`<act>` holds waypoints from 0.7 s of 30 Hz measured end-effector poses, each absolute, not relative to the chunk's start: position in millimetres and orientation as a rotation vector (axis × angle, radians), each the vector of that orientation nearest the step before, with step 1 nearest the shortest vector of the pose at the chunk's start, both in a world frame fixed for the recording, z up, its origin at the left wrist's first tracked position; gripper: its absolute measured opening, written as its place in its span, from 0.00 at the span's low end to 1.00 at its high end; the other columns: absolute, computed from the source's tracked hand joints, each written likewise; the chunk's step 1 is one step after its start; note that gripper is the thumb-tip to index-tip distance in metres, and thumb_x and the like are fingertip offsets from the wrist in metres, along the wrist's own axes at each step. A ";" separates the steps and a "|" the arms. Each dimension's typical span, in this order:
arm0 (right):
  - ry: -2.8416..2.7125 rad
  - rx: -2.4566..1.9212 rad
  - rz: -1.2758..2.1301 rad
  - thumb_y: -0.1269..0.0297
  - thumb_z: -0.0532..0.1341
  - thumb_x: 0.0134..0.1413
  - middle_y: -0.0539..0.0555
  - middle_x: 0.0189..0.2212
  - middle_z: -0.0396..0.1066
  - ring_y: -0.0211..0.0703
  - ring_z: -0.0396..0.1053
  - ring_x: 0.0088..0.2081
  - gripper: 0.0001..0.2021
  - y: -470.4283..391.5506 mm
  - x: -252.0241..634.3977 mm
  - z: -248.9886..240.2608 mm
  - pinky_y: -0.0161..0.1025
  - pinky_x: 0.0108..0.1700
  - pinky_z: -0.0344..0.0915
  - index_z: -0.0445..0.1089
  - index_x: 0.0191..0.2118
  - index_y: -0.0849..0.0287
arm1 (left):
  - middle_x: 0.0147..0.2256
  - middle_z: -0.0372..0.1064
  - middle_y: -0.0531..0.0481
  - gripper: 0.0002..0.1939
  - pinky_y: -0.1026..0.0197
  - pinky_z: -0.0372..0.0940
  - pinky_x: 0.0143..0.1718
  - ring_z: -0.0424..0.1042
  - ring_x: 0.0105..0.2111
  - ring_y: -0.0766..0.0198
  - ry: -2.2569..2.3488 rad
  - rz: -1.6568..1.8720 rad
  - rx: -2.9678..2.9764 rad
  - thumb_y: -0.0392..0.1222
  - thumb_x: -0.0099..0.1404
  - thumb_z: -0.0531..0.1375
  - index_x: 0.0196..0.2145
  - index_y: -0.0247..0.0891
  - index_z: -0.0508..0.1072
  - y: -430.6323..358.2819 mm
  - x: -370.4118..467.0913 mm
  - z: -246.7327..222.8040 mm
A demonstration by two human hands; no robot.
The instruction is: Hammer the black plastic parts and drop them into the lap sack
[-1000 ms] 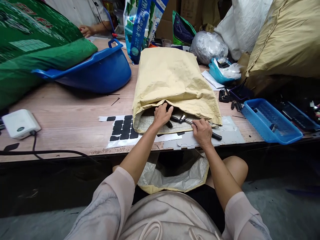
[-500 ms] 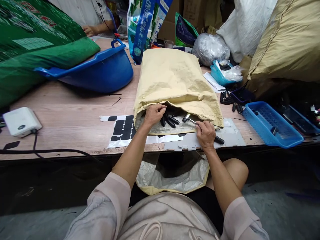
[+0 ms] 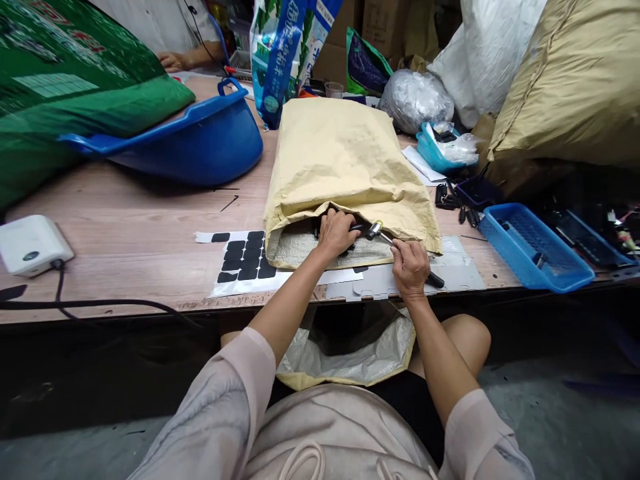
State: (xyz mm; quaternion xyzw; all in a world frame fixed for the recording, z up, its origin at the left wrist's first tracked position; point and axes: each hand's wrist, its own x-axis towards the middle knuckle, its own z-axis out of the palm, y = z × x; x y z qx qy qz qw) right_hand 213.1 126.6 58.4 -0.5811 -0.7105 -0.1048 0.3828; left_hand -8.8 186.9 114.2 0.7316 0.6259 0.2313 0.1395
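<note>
Right grip: the right hand is closed around a slim hammer with a bright metal head and shaft and a black handle. The handle's end projects past the heel of the palm; the head points toward the left hand.

Left grip: the left hand is palm down, fingers bent, over slender black pieces. Its fingertips are hidden, so whether it has hold of one cannot be told.

Location: the pieces lie on the pale woven lining in the mouth of a large yellow woven sack, which lies flat on the wood-grain table. The hammer head is at the same mouth, just beside the left fingers.

Handling, in my judgement: keep the head clear of those fingers and the sack's upper fold lifted off the pieces. Any tap should be short, on a piece lying flat and singly, as the lining looks yielding.

Surroundings: a white sheet of black rounded squares is at the sack's left corner, a flat grey board at its right. A blue perforated plastic basket stands farther right; a deep blue plastic basin stands left.
</note>
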 end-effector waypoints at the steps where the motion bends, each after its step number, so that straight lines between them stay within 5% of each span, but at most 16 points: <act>1: -1.801 -1.483 -0.281 0.57 0.56 0.74 0.58 0.41 0.76 0.50 0.69 0.43 0.15 126.1 213.0 58.5 0.46 0.51 0.63 0.80 0.51 0.53 | 0.42 0.77 0.42 0.06 0.44 0.62 0.53 0.68 0.52 0.43 1.753 0.715 2.130 0.42 0.65 0.69 0.40 0.41 0.81 179.0 -11.7 114.6; 7: -1.784 -1.462 -0.283 0.57 0.56 0.75 0.59 0.42 0.77 0.51 0.69 0.45 0.16 125.0 212.1 59.1 0.46 0.52 0.64 0.80 0.51 0.53 | 0.39 0.78 0.47 0.06 0.50 0.64 0.48 0.70 0.43 0.53 1.423 0.840 2.182 0.42 0.64 0.70 0.40 0.41 0.80 122.1 -35.1 91.5; 21: -1.823 -1.397 0.151 0.56 0.57 0.73 0.56 0.40 0.79 0.47 0.75 0.43 0.16 80.5 208.4 88.9 0.43 0.51 0.71 0.79 0.54 0.53 | 0.39 0.77 0.48 0.08 0.50 0.67 0.50 0.71 0.43 0.53 1.487 0.870 2.087 0.45 0.67 0.68 0.42 0.43 0.84 117.1 -38.0 63.6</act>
